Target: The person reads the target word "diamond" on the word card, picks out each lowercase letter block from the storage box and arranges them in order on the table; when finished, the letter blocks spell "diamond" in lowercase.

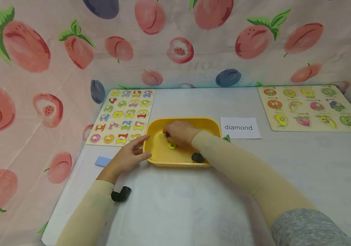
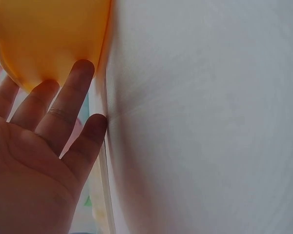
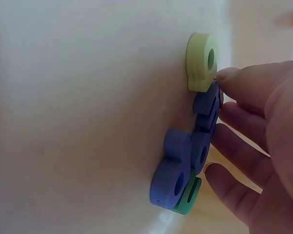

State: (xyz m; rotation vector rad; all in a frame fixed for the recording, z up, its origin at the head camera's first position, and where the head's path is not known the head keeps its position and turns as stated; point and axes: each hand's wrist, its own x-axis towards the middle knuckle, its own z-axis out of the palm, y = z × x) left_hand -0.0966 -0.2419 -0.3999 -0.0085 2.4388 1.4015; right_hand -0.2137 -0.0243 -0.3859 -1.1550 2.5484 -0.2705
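A yellow tray stands in front of me. My left hand steadies its left end, with straight fingers against the outer wall. Inside the tray, my right hand reaches down, its fingertips at a cluster of small letter-like pieces. In the right wrist view these are a yellow-green piece, several dark blue pieces and a green piece. The thumb tip lies beside the yellow-green piece, and the other fingers are slightly bent along the blue ones.
A white card reading "diamond" lies right of the tray, with a green piece by the tray's right rim. A number puzzle board is at the left, a fruit puzzle board at the right. A blue block lies near my left wrist.
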